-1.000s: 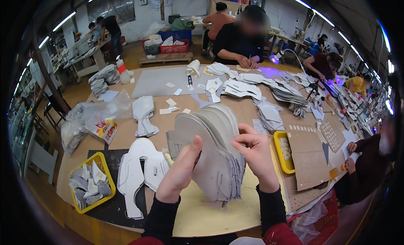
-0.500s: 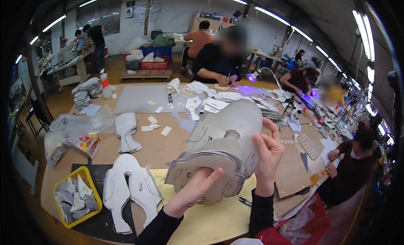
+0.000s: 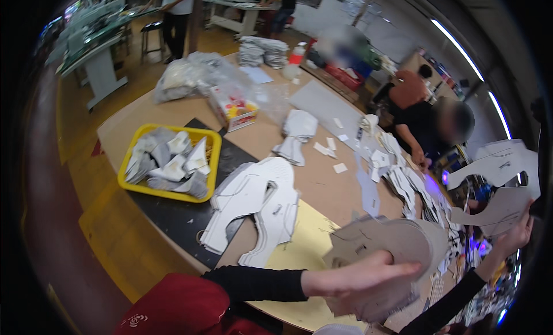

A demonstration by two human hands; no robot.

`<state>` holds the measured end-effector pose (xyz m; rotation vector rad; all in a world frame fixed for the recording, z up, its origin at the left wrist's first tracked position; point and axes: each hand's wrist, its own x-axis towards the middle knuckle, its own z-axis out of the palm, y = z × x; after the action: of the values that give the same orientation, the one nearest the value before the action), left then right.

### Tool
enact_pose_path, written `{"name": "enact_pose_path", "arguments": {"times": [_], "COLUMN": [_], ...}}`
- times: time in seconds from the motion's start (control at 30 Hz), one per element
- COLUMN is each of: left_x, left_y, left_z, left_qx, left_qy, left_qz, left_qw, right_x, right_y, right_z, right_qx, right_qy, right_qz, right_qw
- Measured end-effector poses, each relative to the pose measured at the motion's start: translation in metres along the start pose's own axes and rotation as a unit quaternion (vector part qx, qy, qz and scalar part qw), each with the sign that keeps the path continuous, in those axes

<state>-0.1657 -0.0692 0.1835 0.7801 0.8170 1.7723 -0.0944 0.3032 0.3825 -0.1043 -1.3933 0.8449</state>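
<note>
My left hand [image 3: 357, 274] grips a thick stack of grey-white shoe upper pieces [image 3: 426, 243], its thumb across the top piece and its fingers hidden underneath. Stray threads hang from the edges of the stack. At the far right my right hand [image 3: 521, 228] is raised, closed on the edge of a single U-shaped shoe upper piece [image 3: 489, 169], held apart from the stack. On the table to the left of both hands lies a pile of white, U-shaped shoe upper pieces [image 3: 282, 214], partly over a black mat [image 3: 155, 211] and a yellow sheet [image 3: 308, 223].
A yellow basket [image 3: 123, 176] of fabric scraps stands at the table's left edge. Beyond it are a clear plastic bag [image 3: 199, 76], a printed box [image 3: 233, 110], a spray bottle [image 3: 295, 61] and stacked grey pieces [image 3: 262, 52]. A co-worker [image 3: 423, 125] sits across the table.
My right hand has moved right, carrying one shoe upper piece away from the stack. My left hand keeps the stack, now lower and farther right in the picture. The view has swung left and tilted.
</note>
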Motion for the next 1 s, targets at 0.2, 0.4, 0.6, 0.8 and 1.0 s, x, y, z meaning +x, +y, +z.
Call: {"name": "enact_pose_path", "arguments": {"times": [0.2,0.4,0.6,0.8,1.0], "left_x": [-0.031,-0.033,-0.041,-0.039,-0.042], "left_y": [-0.001,-0.004,0.006,0.007,0.011], "left_z": [0.021,-0.001,-0.025,-0.038,-0.05], "left_qx": [0.071,0.142,0.186,0.202,0.209], "left_qy": [-0.061,-0.008,0.062,0.094,0.124], "left_qz": [-0.013,0.054,0.103,0.127,0.147], "left_qw": [0.996,0.988,0.975,0.967,0.959], "right_x": [-0.012,-0.155,-0.307,-0.377,-0.291], "right_y": [0.009,0.014,-0.009,0.056,0.072], "right_z": [0.082,0.126,0.191,0.179,0.15], "right_qx": [0.013,0.015,0.113,0.104,0.078], "right_qy": [-0.091,-0.334,-0.357,-0.542,-0.457], "right_qz": [0.026,0.098,0.362,0.414,0.459], "right_qw": [0.995,0.937,0.854,0.724,0.758]}}
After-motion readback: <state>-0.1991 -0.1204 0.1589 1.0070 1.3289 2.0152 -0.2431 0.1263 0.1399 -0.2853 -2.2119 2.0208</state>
